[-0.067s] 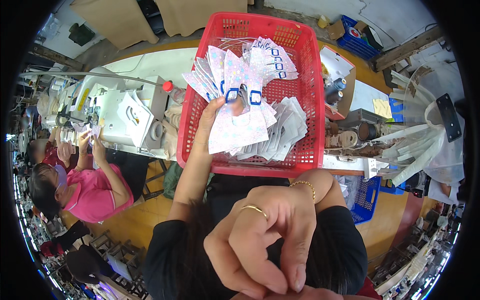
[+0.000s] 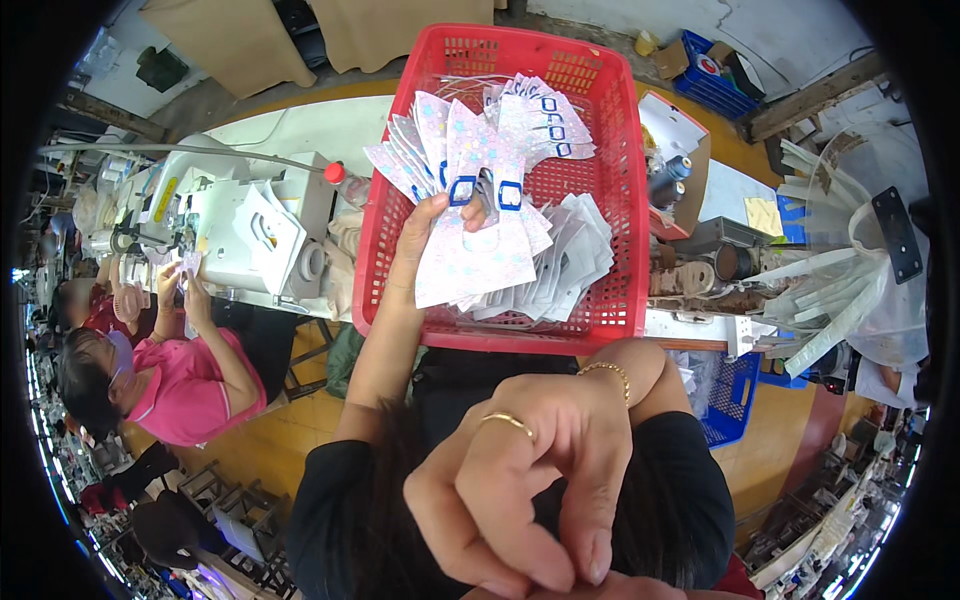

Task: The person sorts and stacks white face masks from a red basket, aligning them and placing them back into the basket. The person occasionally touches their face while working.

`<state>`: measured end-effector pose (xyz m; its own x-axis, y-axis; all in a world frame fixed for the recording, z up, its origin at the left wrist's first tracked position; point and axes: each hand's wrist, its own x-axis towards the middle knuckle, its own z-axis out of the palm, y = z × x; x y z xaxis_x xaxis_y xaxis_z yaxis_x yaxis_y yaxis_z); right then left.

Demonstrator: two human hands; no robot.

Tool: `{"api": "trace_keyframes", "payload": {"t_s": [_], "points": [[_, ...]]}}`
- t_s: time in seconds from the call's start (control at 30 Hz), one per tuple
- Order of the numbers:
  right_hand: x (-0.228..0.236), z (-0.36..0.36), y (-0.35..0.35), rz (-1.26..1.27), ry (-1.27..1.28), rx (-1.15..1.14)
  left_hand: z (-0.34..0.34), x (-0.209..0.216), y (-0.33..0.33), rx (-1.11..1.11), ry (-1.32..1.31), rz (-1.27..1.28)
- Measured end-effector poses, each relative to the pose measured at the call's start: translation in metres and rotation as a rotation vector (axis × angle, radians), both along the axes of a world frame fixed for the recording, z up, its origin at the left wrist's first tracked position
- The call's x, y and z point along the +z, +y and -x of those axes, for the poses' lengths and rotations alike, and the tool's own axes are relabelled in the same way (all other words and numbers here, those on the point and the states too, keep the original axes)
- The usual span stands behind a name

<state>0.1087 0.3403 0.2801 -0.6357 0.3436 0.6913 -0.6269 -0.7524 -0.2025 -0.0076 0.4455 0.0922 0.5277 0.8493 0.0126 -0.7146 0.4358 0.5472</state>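
A red basket [image 2: 641, 200] spans the far middle. Fanned speckled pieces [image 2: 480, 268] sit over it, pinched in the left hand [image 2: 414, 236]; a whitish stack [image 2: 588, 245] lies unheld at right. The near right hand [image 2: 520, 460] is bunched, maybe empty: I cannot tell. Blue frames [image 2: 510, 206] already mark several pieces; what remains undone is unclear.

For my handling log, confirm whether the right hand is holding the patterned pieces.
No: the left hand holds the patterned pieces over the red basket, while the right hand is near the camera.
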Motion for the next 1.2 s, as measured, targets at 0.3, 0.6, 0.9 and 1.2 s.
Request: {"api": "trace_keyframes", "payload": {"t_s": [0.3,0.6,0.9,1.2], "points": [[-0.007,-0.003,-0.006,0.035,-0.087,0.017,-0.003,0.017,-0.001,0.285,0.468,-0.073],[-0.011,-0.009,0.015,-0.063,-0.012,-0.132,0.023,0.030,0.002,0.103,0.189,0.170],[-0.187,-0.147,0.248,0.813,-0.775,-1.190,0.033,0.007,0.020,0.433,0.510,-0.093],[-0.422,-0.119,0.297,1.376,-1.111,-1.175,0.031,0.001,0.025,0.375,0.568,-0.041]]}}
